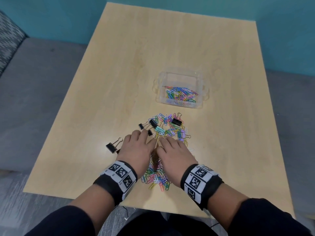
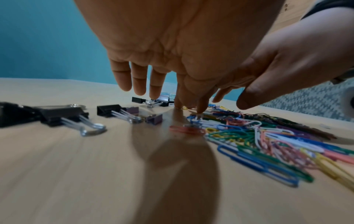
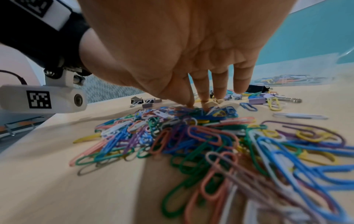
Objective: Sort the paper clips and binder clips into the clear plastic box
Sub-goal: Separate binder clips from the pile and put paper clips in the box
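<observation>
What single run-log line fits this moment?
left hand: open, fingers on table | right hand: open, fingertips on paper clips | clear plastic box: paper clips only | binder clips: on table

Clip pile [image 1: 163, 143] before box [image 1: 180, 90], seemingly apart.

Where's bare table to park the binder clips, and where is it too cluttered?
Free: the table left of and beyond the clear plastic box, the strip right of the box, and the near-left corner below the lone black binder clip. Crowded: the paper clip pile between box and hands, running under the left hand and right hand.
</observation>
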`<state>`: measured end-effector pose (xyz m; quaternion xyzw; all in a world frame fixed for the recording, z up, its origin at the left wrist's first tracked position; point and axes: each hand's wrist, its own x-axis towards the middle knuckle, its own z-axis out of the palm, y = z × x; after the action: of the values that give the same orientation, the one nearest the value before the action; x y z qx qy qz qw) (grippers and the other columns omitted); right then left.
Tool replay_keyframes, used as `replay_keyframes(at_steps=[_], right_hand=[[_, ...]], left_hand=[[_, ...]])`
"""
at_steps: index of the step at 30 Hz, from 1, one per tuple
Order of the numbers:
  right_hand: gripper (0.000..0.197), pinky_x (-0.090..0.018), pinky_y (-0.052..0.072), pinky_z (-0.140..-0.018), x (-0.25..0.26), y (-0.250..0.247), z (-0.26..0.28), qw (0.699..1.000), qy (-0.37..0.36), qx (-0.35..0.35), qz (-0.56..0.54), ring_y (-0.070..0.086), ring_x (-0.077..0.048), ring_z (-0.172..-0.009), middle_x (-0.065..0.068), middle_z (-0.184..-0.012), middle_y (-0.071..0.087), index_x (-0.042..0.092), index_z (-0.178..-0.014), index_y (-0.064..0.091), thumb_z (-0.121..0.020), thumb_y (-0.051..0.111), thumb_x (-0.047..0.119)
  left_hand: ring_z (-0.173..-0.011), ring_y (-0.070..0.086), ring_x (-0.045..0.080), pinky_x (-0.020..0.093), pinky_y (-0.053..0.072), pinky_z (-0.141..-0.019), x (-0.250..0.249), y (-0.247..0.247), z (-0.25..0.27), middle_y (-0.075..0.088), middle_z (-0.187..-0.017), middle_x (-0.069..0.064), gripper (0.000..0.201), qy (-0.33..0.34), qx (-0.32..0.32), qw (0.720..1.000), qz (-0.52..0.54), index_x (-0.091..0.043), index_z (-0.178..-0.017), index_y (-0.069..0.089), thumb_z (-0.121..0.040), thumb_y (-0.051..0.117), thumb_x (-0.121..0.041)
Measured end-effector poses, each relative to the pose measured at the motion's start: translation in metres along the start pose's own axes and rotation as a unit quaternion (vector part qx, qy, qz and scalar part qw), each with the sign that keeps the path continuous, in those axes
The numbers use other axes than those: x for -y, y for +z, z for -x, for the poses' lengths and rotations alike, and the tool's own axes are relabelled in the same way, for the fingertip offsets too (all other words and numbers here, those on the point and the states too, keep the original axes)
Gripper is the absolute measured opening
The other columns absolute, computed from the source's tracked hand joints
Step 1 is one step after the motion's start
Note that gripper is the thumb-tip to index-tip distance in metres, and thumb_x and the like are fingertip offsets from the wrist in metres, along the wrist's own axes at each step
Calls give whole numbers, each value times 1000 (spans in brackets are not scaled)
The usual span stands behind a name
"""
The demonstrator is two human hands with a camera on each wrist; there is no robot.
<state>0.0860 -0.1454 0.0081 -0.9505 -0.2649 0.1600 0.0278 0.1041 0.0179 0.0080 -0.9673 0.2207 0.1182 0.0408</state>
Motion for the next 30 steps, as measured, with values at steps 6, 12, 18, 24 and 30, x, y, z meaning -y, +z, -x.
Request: replay_keyframes(at_steps=[6,12,18,24,30], right_hand=[[43,-55,38,-98,-1,0,12,1000,-10,-2,15,43,-41,-119,-20,-130,50,8,-110,55,-68,61,16],[34,-51,41,-97,-5,2,24,1000,-8,-17,6,48,-37,-116,-12,-119,58,12,-105,56,-73,45,15],[33,-48,43,-95,-4,1,30,999,-2,-48,-7,51,-35,-112,-10,-109,60,12,-104,57,-73,45,15],[33,-46,47,-90,-3,-1,33,998,5,-56,-16,53,-34,-107,-8,-105,61,13,-101,59,-68,54,17],[33,-45,47,-90,-2,-2,36,998,13,-54,-25,53,-32,-106,-7,-106,60,15,-102,58,-70,49,17]], left_hand=[[-105,45,33,43,45,-78,8,5,9,55,-121,9,51,-10,-9,1000,13,-28,-114,63,-63,71,-24],[-85,51,31,39,46,-67,12,8,12,62,-92,5,12,-26,-55,995,75,-20,-83,66,-75,70,-27],[-95,47,26,38,38,-77,1,-3,-7,57,-95,0,33,-120,20,988,93,-19,-92,55,-85,55,-52],[-98,46,26,35,35,-74,-8,-1,-16,57,-98,0,12,-129,33,983,124,-20,-89,52,-89,50,-32],[-92,46,25,33,32,-69,-8,-2,-18,53,-87,-2,12,-132,41,974,178,-21,-79,42,-80,53,-23]])
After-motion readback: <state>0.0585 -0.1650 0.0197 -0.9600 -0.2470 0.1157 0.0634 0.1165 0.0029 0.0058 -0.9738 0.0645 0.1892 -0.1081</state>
